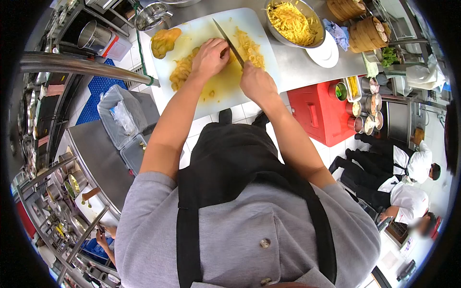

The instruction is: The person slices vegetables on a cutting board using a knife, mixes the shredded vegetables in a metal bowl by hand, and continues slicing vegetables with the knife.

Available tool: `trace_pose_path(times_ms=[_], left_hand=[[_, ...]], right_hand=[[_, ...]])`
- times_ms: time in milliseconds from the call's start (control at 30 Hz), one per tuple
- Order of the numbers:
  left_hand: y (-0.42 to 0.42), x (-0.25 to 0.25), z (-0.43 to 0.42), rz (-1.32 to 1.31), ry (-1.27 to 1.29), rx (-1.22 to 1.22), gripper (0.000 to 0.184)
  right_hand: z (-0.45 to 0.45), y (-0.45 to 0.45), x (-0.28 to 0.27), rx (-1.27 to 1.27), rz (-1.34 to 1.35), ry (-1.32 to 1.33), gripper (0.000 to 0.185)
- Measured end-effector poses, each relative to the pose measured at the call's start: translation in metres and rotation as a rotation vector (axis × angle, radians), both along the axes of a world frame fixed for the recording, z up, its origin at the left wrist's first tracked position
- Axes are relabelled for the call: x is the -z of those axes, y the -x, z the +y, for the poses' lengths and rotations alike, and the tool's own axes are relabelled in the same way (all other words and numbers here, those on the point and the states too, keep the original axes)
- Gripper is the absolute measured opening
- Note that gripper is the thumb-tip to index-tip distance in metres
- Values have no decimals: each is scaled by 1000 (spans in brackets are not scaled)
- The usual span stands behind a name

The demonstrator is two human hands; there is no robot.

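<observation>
My right hand (258,82) is wrapped round the handle of a kitchen knife (227,39), whose long blade points away from me and to the left. Just left of the blade, the curled fingers of my left hand (210,58) press on yellow vegetable slices (182,72), partly hidden under them. Both hands work over a white cutting board (221,108) stained yellow. Thin yellow shreds (250,50) lie to the right of the knife. A whole yellow-brown vegetable piece (165,42), perhaps pickled, rests at the board's far left corner.
Beyond the board's right side stands a metal bowl (315,41) heaped with yellow shreds, beside white plates (325,53) and bamboo steamers (367,34). A red box (317,113) sits at lower right. A metal rail (86,65) runs at left. Two co-workers (410,201) are at far right.
</observation>
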State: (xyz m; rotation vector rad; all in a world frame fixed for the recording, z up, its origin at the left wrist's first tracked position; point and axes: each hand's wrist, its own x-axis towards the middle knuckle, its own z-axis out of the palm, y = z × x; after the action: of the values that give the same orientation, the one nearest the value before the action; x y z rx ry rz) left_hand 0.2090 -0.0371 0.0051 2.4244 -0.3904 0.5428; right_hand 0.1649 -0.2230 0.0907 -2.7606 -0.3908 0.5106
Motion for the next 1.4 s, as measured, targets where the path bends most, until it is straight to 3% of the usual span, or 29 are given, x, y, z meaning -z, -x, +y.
trace_pose_path(times_ms=[200, 400, 567, 1100, 1400], left_hand=[[-2, 6, 1, -9, 20, -2, 14], [-3, 8, 0, -11, -8, -3, 13], [0, 6, -1, -8, 9, -11, 12], [-2, 6, 1, 3, 33, -7, 13], [-1, 7, 1, 18, 33, -5, 13]], right_hand=[[-29, 42, -21, 13, 76, 68, 26], [-7, 8, 36, 30, -11, -33, 26], [11, -26, 43, -34, -73, -38, 31], [-26, 36, -13, 3, 71, 44, 23], [14, -22, 49, -10, -85, -66, 27]])
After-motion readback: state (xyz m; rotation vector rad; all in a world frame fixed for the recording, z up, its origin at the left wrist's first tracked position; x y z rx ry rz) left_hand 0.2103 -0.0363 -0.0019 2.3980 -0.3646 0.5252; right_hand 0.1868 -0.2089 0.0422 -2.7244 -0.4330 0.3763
